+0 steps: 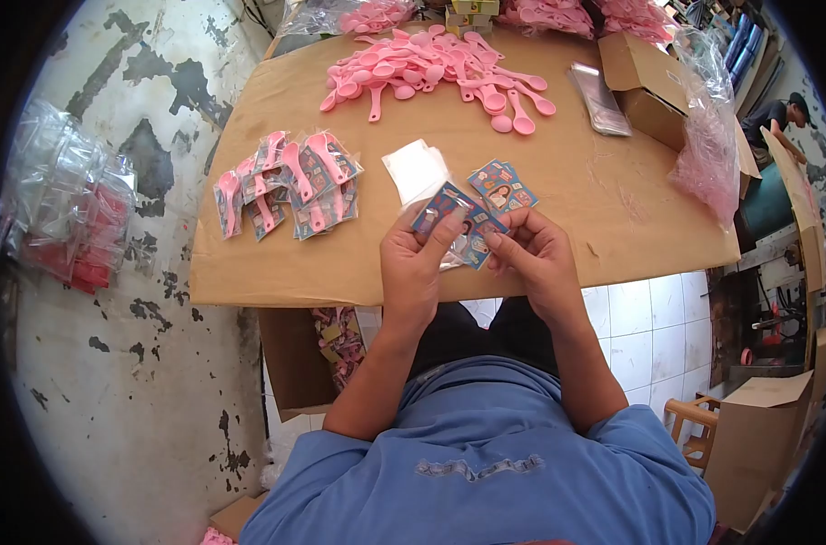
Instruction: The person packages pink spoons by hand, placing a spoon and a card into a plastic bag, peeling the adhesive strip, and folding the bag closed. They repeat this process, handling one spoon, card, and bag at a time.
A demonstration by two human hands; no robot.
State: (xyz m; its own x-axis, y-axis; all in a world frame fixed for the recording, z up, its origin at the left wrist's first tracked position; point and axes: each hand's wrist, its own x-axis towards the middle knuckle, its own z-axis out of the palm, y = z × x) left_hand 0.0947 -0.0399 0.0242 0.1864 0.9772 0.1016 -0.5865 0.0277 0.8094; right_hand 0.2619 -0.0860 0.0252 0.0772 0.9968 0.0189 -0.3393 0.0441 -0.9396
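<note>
A blue printed card is held over the table's near edge, with a glossy look at its near end as if clear plastic is there. My left hand is closed on the card's left side, thumb on top. From the right, my right hand pinches the card's other edge between thumb and fingers. Just beyond the hands lies a white stack of sheets or sleeves. To its right are several blue printed cards. Packed pink spoons with cards in clear bags lie in a group at the left.
Loose pink spoons are heaped at the back of the brown-covered table. A stack of clear bags lies near an open cardboard box at the back right. Another person is at the far right.
</note>
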